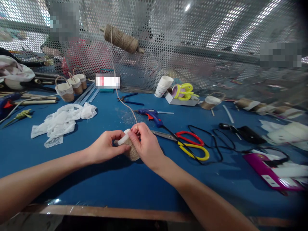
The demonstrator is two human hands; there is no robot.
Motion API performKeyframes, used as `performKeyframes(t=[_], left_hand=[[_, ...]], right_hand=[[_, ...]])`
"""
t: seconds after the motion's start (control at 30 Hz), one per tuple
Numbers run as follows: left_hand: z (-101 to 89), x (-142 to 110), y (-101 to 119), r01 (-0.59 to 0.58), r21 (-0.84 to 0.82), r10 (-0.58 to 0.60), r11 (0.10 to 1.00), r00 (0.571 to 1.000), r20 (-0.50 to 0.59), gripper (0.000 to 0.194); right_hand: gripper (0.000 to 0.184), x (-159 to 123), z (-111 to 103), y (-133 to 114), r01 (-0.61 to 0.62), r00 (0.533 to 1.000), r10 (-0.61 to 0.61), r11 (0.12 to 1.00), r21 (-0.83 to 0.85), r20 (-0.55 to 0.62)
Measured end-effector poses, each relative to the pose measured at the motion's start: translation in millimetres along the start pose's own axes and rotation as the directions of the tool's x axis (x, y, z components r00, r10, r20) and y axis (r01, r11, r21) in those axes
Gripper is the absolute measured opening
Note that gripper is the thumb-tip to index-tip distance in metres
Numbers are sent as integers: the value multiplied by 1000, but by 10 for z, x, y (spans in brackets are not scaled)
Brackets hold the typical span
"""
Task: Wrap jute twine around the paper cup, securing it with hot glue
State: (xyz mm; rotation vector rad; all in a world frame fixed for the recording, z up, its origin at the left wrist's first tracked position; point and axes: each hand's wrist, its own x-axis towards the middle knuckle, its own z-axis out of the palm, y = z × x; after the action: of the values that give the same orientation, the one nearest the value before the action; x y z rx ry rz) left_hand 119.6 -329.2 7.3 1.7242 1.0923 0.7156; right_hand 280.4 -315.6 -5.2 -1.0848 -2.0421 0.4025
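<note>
Between my hands is a small paper cup (132, 153), tilted on its side and wrapped in brown twine up to near its white rim. My left hand (106, 146) closes round the cup's rim with thumb and fingers. With its fingertips pinched together at the rim, my right hand (146, 142) holds the strand of twine (124, 102). That strand runs up to a spool of twine (121, 39) hanging on the perforated metal screen. Just beyond my hands, a blue glue gun (151, 116) lies on the table. Scissors (192, 144) with red and yellow handles rest beside my right hand.
White lace (64, 118) is heaped at left, with several twine-wrapped baskets (64, 92) behind it. Pliers (131, 98), stacked paper cups (163, 86) and a box (180, 100) stand toward the screen. Black cord (216, 147) and a purple packet (267, 171) lie at right.
</note>
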Motion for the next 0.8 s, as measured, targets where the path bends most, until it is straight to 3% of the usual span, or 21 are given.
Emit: performKeyframes(t=[0.13,0.47,0.8], left_hand=[[25,-7,-48,-18,11,19,1000,999,-34,14],[43,-7,-120,-46,-6,46,999,998,-36,15],[15,-7,-29,-15,-24,15,1000,1000,-19,21]], right_hand=[[14,14,-31,6,-14,1000,14,999,-30,2],[14,0,-11,71,-130,991,126,985,111,42],[15,16,-3,56,29,999,-29,999,14,36]])
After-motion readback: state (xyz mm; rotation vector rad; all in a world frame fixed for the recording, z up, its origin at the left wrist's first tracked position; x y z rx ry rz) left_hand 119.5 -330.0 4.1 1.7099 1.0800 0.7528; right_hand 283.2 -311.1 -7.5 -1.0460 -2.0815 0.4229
